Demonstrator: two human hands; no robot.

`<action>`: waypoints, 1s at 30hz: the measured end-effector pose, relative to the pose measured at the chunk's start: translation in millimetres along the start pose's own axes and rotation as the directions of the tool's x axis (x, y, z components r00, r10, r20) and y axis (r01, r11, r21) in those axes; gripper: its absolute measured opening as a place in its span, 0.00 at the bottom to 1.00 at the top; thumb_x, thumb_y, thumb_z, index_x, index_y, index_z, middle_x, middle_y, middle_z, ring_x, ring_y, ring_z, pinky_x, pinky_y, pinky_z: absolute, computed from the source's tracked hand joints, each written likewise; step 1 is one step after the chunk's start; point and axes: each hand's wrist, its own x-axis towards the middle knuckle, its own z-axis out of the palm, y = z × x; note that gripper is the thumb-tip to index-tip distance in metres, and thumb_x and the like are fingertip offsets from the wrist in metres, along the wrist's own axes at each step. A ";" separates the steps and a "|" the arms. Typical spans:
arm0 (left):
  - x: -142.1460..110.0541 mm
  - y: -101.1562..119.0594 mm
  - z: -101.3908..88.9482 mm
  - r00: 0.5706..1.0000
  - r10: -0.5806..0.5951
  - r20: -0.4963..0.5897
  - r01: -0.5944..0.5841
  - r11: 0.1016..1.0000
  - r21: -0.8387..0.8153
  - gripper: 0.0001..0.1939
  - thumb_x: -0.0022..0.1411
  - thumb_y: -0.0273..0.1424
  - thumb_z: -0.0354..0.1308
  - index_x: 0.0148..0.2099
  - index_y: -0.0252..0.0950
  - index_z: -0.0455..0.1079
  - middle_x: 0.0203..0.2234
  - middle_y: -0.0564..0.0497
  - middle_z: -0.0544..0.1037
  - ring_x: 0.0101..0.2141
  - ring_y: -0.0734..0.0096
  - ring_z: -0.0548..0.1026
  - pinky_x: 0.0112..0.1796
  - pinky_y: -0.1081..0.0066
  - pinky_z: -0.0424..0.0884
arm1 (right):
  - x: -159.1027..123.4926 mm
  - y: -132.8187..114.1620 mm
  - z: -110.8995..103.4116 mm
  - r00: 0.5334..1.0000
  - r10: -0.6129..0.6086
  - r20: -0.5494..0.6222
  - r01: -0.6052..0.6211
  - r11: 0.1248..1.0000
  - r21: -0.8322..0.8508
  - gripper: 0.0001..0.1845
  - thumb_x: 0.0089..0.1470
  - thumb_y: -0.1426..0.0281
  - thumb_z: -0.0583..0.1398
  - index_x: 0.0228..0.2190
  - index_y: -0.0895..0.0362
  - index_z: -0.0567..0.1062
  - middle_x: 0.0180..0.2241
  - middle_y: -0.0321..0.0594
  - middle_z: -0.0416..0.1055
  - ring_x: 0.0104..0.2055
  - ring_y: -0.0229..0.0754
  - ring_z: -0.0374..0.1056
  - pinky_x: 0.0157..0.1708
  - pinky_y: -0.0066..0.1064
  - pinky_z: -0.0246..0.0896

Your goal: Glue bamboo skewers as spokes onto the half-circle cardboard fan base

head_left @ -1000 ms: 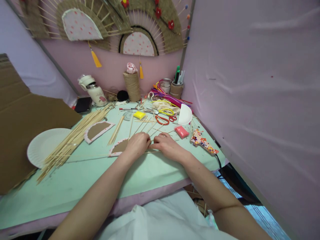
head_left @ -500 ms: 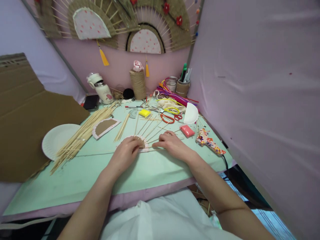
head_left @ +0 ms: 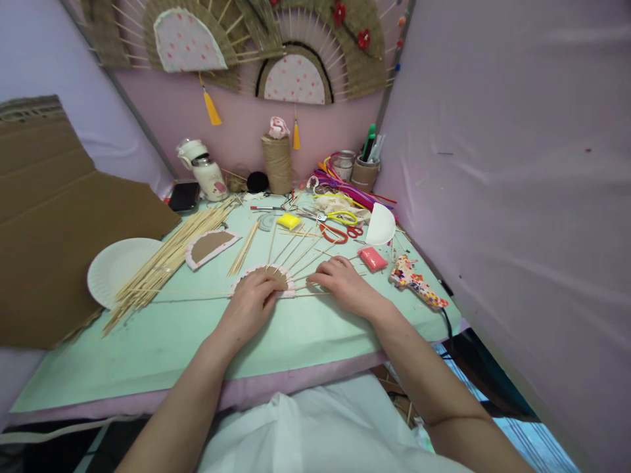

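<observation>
My left hand (head_left: 254,301) rests on a cardboard half-circle (head_left: 242,278) with a pale pink-dotted rim, its fingers pressed together over the surface and hiding much of the middle. Thin bamboo sticks (head_left: 298,264) fan out from that piece, away from me and to both sides. Just right of the rim, my right hand (head_left: 345,284) has its fingers bent around a stick low on the right side of the fan; the exact grip is partly hidden. Another half-circle (head_left: 210,247), edged the same way, lies to the upper left.
A bundle of bamboo sticks (head_left: 170,263) overlaps a white paper plate (head_left: 106,272). Large cardboard (head_left: 64,230) stands at left. Scissors (head_left: 334,233), a pink packet (head_left: 373,259) and a patterned glue gun (head_left: 419,284) lie right. A bottle (head_left: 210,177) and twine spool (head_left: 278,164) stand behind.
The view has shifted slightly. My left hand has eased a little toward me, baring more of the half-circle's left rim. My right hand has slid slightly right along the sticks.
</observation>
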 end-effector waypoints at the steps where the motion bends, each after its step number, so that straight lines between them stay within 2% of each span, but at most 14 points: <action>1: -0.1 -0.3 0.4 1.000 -0.002 -0.002 0.002 1.000 0.003 0.11 0.66 0.26 0.50 0.41 0.38 0.75 0.44 0.47 0.78 0.49 0.62 0.72 0.53 0.59 0.66 | -0.7 1.3 0.0 1.000 0.001 -0.015 -0.001 1.000 0.002 0.17 0.63 0.78 0.54 0.48 0.53 0.76 0.39 0.42 0.70 0.44 0.43 0.60 0.54 0.40 0.47; 7: 0.9 -0.3 -0.4 1.000 0.006 0.004 -0.006 1.000 -0.013 0.13 0.65 0.24 0.50 0.39 0.38 0.76 0.43 0.47 0.78 0.48 0.62 0.72 0.53 0.59 0.66 | -2.0 6.7 1.4 0.999 0.003 -0.042 -0.002 1.000 0.010 0.13 0.63 0.76 0.56 0.45 0.54 0.76 0.39 0.42 0.72 0.45 0.43 0.62 0.54 0.40 0.47; 20: -2.3 -4.7 4.5 1.000 0.009 -0.015 -0.009 1.000 -0.004 0.14 0.63 0.23 0.50 0.39 0.38 0.77 0.43 0.46 0.79 0.48 0.60 0.73 0.52 0.58 0.67 | 21.5 -3.9 -6.5 0.982 -0.120 0.147 0.130 0.989 -0.064 0.12 0.63 0.77 0.53 0.42 0.55 0.75 0.37 0.40 0.72 0.42 0.41 0.65 0.56 0.40 0.45; 30: -2.9 -8.7 5.5 1.000 0.020 -0.003 -0.020 1.000 -0.004 0.14 0.63 0.22 0.50 0.40 0.38 0.77 0.44 0.47 0.79 0.49 0.61 0.73 0.53 0.58 0.67 | 23.7 0.5 -1.4 0.972 -0.193 0.135 0.212 0.966 -0.146 0.15 0.64 0.75 0.54 0.46 0.52 0.77 0.35 0.38 0.71 0.40 0.41 0.64 0.57 0.40 0.42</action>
